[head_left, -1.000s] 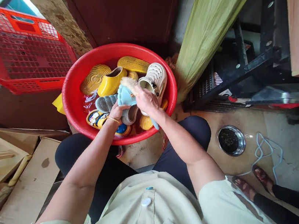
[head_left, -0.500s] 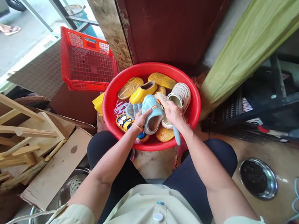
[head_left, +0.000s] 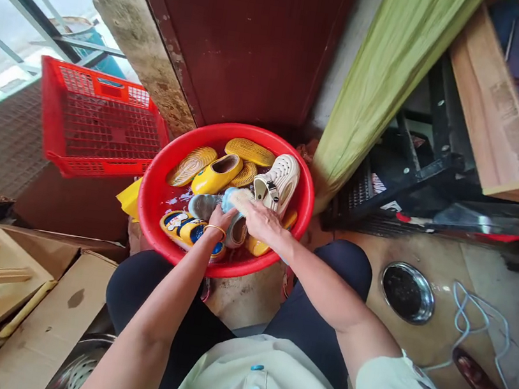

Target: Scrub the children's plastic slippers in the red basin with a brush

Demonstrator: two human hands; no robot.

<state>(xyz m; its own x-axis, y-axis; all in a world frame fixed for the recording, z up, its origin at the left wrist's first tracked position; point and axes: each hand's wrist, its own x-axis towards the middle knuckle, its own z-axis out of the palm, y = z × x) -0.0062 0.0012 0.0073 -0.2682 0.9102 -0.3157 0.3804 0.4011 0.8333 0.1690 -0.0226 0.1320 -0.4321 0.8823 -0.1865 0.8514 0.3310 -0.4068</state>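
Shoe [head_left: 228,198] has turned in left grip [head_left: 221,218], brush [head_left: 242,202] in right [head_left: 263,221], above basin [head_left: 147,195] of shoes [head_left: 212,180].

Daylight upper left, shadowed right, stretched edges

Head view: left hand [head_left: 221,220] on light blue shoe [head_left: 228,199], right hand [head_left: 262,222] gripping brush [head_left: 241,201] against it, both over red tub [head_left: 147,211] of shoes.
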